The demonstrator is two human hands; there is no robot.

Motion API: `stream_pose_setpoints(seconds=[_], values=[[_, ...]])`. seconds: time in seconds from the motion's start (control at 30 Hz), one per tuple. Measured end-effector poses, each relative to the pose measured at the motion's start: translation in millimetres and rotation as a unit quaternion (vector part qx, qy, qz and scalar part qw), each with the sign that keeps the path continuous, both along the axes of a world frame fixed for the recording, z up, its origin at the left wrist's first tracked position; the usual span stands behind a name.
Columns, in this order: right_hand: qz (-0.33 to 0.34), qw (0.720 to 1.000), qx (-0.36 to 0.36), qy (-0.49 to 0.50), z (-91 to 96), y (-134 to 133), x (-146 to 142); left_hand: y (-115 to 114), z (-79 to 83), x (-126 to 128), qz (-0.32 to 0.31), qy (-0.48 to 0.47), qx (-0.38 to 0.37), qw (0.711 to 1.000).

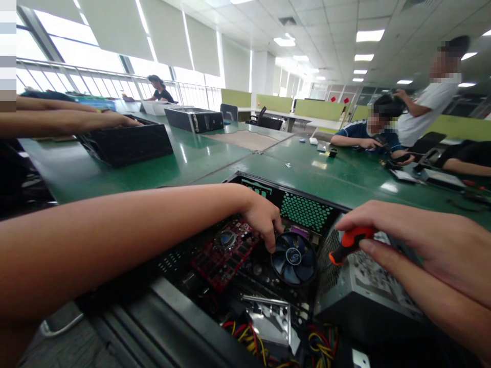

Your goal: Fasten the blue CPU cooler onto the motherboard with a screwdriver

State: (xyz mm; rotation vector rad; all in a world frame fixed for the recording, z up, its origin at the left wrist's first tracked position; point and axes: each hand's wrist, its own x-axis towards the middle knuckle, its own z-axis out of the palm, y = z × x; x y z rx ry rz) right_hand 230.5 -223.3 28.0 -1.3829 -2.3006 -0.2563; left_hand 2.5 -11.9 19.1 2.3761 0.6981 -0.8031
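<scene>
An opened black computer case (126, 327) lies in front of me. My left hand (261, 212) reaches down into it with bent fingers, between the red graphics card (226, 255) and the round cooling fan (293, 257). Its thumb is at the fan's upper left rim, and what the fingertips pinch, if anything, is hidden. My right hand (406, 240) is closed around a red and black screwdriver (351, 243), held tilted above the grey power supply (368, 286). Only the handle shows plainly; I cannot make out the shaft.
Bundled coloured cables (249, 337) and a shiny metal bracket (268, 317) lie low in the case. Across the green table (230, 163) stand other black cases (130, 143), (195, 120). Another person's arms (57, 122) reach in from the left; several people work around the table.
</scene>
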Motion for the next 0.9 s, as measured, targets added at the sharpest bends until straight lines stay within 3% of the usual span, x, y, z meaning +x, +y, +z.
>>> stream_pose_setpoints(seconds=[0.1, 0.17, 0.43, 0.63, 0.9], values=[[0.059, 0.998, -0.010, 0.004, -2.5, 7, 2, -1, 0.4, -1, 0.001, 0.004, 0.002, 1.000], [0.010, 0.999, -0.037, 0.008, -4.9, 7, 2, -2, 0.9, -1, 0.001, 0.004, -0.002, 1.000], [0.041, 0.999, 0.013, 0.005, -5.3, 6, -8, 1, -0.1, -1, -0.004, 0.000, -0.011, 1.000], [0.055, 0.998, 0.006, -0.012, -3.7, 6, -5, 1, -1.1, -2, -0.005, -0.009, -0.013, 1.000], [0.012, 0.995, -0.012, 0.102, -23.4, -10, 14, -1, 1.5, -1, 0.014, -0.002, -0.017, 1.000]])
